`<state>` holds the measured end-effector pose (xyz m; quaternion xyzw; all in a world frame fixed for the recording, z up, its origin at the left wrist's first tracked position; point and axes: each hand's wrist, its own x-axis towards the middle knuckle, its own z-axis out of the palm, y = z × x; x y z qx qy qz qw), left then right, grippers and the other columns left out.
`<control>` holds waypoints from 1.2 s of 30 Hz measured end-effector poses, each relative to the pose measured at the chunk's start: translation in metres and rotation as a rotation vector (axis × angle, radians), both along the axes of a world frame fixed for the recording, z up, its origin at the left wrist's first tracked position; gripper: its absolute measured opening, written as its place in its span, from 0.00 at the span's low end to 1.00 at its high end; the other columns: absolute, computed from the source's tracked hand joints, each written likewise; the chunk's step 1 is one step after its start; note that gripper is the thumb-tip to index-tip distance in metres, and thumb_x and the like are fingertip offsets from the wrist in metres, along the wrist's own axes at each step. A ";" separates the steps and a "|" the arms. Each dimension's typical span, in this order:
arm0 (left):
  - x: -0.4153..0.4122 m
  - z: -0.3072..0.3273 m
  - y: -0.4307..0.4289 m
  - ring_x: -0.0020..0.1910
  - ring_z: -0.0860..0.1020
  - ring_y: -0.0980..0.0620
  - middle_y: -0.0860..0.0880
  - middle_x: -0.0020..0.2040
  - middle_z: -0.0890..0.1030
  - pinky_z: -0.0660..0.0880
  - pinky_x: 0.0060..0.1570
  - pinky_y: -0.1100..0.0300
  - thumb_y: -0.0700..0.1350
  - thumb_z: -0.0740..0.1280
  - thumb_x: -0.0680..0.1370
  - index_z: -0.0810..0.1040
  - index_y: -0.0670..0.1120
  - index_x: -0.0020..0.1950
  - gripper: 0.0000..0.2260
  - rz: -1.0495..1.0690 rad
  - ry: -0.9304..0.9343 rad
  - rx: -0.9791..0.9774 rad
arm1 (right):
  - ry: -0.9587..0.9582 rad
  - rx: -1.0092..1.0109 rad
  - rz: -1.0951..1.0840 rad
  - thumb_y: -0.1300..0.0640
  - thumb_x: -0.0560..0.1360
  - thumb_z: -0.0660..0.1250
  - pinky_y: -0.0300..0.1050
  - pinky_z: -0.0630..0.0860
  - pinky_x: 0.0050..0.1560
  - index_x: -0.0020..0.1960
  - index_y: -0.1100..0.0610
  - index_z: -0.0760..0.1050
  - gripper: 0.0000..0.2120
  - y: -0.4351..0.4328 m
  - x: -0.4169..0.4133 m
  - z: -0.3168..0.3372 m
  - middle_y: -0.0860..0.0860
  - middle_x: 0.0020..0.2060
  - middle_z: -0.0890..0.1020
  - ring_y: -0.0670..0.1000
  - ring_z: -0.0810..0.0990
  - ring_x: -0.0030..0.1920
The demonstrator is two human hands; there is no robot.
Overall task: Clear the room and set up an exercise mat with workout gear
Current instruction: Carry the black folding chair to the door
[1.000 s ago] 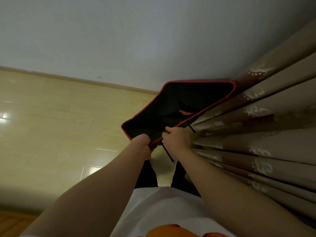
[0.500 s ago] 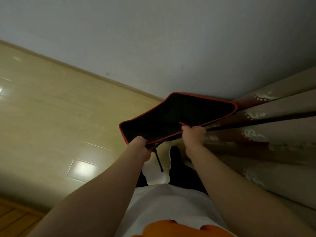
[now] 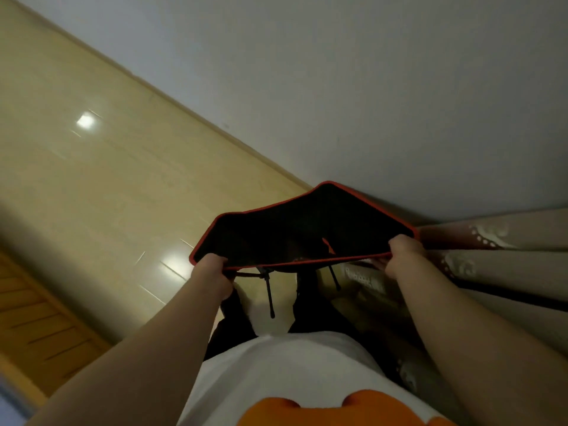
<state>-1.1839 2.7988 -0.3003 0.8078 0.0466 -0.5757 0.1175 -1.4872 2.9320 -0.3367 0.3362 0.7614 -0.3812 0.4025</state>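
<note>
A black mat with a red border (image 3: 295, 232) hangs in the air in front of me, sagging in the middle. My left hand (image 3: 212, 273) grips its near left corner. My right hand (image 3: 402, 255) grips its near right edge. Thin black cords (image 3: 270, 295) dangle below the near edge. The mat's underside is hidden.
Glossy beige floor tiles (image 3: 107, 179) stretch to the left, meeting a pale wall (image 3: 368, 87) at a baseboard. Patterned brown curtains (image 3: 491, 272) hang close on the right. A wooden slatted panel (image 3: 33, 321) shows at the lower left. My dark trouser legs stand below the mat.
My right hand slid right along the near edge, so my hands are wider apart and the mat is spread flatter. The view swung towards the corner by the curtains.
</note>
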 end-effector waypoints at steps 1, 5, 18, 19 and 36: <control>0.001 0.000 0.003 0.55 0.78 0.42 0.40 0.48 0.74 0.78 0.61 0.51 0.34 0.63 0.79 0.71 0.40 0.54 0.06 -0.001 0.026 -0.017 | -0.034 0.011 0.034 0.64 0.82 0.58 0.61 0.80 0.55 0.59 0.56 0.69 0.08 0.003 -0.002 0.000 0.60 0.48 0.76 0.60 0.79 0.46; 0.011 -0.001 0.011 0.53 0.79 0.38 0.38 0.53 0.74 0.79 0.59 0.47 0.28 0.62 0.77 0.71 0.41 0.60 0.14 -0.011 0.078 -0.065 | -0.062 -0.044 0.137 0.72 0.78 0.57 0.58 0.81 0.45 0.54 0.60 0.71 0.11 0.009 -0.003 -0.007 0.61 0.50 0.77 0.60 0.79 0.46; 0.123 0.064 0.030 0.54 0.79 0.37 0.36 0.56 0.76 0.79 0.58 0.44 0.25 0.60 0.75 0.71 0.39 0.63 0.19 0.311 0.070 -0.461 | 0.181 -0.342 0.641 0.71 0.71 0.63 0.57 0.82 0.52 0.59 0.55 0.73 0.20 -0.086 0.083 0.051 0.57 0.54 0.80 0.58 0.81 0.51; 0.136 0.070 0.033 0.54 0.80 0.37 0.36 0.56 0.76 0.79 0.58 0.44 0.26 0.60 0.75 0.72 0.39 0.63 0.18 0.341 0.074 -0.484 | 0.183 -0.383 0.685 0.71 0.72 0.63 0.58 0.82 0.54 0.57 0.53 0.74 0.18 -0.094 0.094 0.063 0.57 0.54 0.80 0.58 0.81 0.52; 0.317 0.207 0.072 0.55 0.83 0.43 0.40 0.58 0.81 0.80 0.57 0.51 0.32 0.67 0.77 0.74 0.40 0.60 0.12 0.814 0.196 -1.084 | 0.171 -0.966 0.833 0.68 0.72 0.68 0.54 0.82 0.55 0.60 0.58 0.76 0.17 -0.172 0.308 0.228 0.58 0.57 0.81 0.59 0.82 0.57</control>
